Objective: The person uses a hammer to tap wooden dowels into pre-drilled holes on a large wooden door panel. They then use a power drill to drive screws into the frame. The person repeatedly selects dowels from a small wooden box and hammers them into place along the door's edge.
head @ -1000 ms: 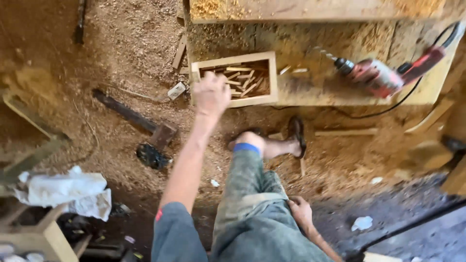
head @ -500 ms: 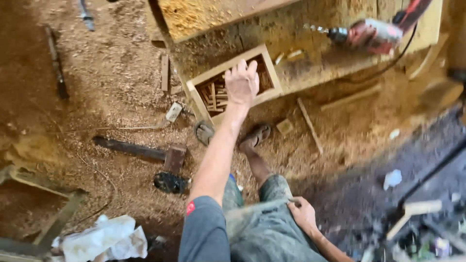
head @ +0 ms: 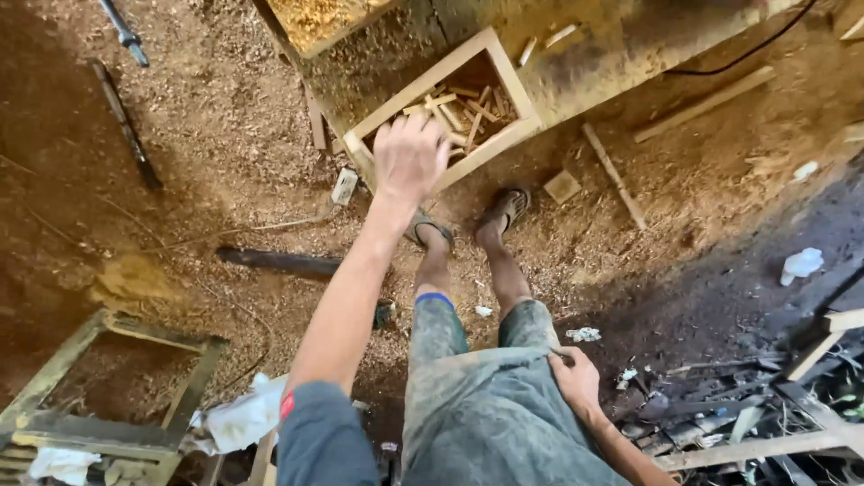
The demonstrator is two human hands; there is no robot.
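Note:
My left hand (head: 409, 157) is stretched out over the near corner of a shallow wooden box (head: 504, 67), fingers spread, nothing visibly held. The box lies on a low sawdust-covered board and holds several short wooden dowel pieces (head: 463, 108). My right hand (head: 576, 382) rests on the hem of my grey-green shorts at the right thigh, fingers curled on the cloth. Both my feet in sandals (head: 504, 211) stand on the sawdust just below the box.
A dark wooden handle (head: 279, 263) lies on the sawdust floor left of my legs. A wooden frame (head: 54, 369) and white rags (head: 238, 418) sit at the lower left. Loose sticks (head: 616, 175), a black cable (head: 720, 67) and dark scrap wood (head: 765, 396) lie to the right.
The view has tilted and shifted, the drill has left the frame. My left hand stays over the box's near side; both feet now stand close to the box.

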